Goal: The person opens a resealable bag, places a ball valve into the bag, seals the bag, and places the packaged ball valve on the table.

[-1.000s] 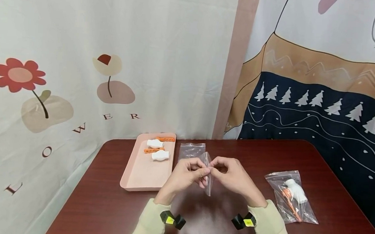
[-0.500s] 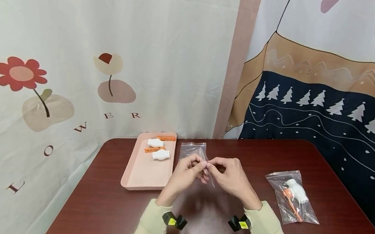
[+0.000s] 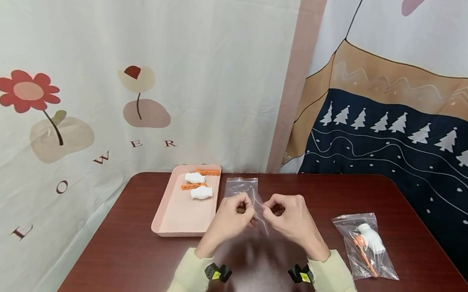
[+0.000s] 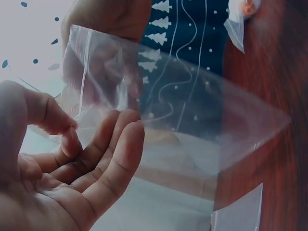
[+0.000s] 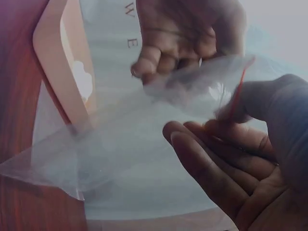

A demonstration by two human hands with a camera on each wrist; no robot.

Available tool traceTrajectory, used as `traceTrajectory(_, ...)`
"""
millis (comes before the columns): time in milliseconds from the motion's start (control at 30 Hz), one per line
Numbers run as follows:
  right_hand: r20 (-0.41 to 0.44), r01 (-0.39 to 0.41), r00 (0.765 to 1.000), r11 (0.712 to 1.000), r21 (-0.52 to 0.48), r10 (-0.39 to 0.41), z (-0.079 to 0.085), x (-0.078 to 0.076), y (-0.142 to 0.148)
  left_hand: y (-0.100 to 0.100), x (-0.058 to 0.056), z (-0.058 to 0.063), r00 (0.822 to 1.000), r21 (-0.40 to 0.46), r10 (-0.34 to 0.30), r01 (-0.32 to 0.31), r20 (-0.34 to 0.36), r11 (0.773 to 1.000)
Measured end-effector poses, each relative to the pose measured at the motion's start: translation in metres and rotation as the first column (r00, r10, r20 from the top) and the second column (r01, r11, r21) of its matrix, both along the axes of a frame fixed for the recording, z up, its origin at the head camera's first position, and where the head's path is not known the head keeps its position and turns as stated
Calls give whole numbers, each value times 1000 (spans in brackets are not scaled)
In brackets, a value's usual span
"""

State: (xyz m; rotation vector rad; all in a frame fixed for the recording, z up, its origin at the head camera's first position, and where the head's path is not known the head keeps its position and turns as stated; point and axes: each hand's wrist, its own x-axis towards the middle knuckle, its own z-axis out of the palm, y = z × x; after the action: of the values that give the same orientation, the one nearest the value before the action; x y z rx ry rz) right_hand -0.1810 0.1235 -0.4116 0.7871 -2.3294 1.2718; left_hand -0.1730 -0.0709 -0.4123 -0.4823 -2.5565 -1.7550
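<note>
A clear zip-lock bag (image 3: 262, 220) hangs between my two hands above the table. My left hand (image 3: 229, 217) pinches its zip edge between thumb and index finger. From the other side my right hand (image 3: 294, 219) pinches the same edge, thumb against index finger. In the left wrist view the bag (image 4: 192, 120) spreads out as thin film, with nothing visible inside. The right wrist view shows a red line along the zip by my right thumb, and the other fingers (image 5: 207, 163) extended beside the film.
At the left stands a pink tray (image 3: 181, 218) with white figures (image 3: 201, 192) and orange pieces (image 3: 193, 186). Another clear bag (image 3: 235, 185) lies flat behind my hands. A bag (image 3: 366, 250) holding a white piece and an orange piece lies at the right.
My fingertips came together at the bag's edge half a second ago. Now the hands are slightly apart, with the bag's film stretched between them. The tray and other bags stayed put.
</note>
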Motion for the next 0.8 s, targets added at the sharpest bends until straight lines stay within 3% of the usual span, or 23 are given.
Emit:
traceTrajectory(167,-34,-37,999,998,45,38,1,-3,6,-3,-1,-1,1000,-36,25,-25,7,999)
traceTrajectory(300,-22,-61,998,995,80,63,3,-3,12,-7,-1,1,998,-120,58,-59,-12,991)
traceTrajectory(467,-21,-57,998,993,102,60,6,-3,19,-13,-1,4,990,-274,103,-126,-96,953)
traceTrajectory(600,-2,-63,998,990,124,63,8,-2,22,-18,-1,5,984,-360,98,-146,-147,922)
traceTrajectory(800,20,-87,996,976,201,85,11,1,20,-20,2,9,986,-441,78,-135,-144,887)
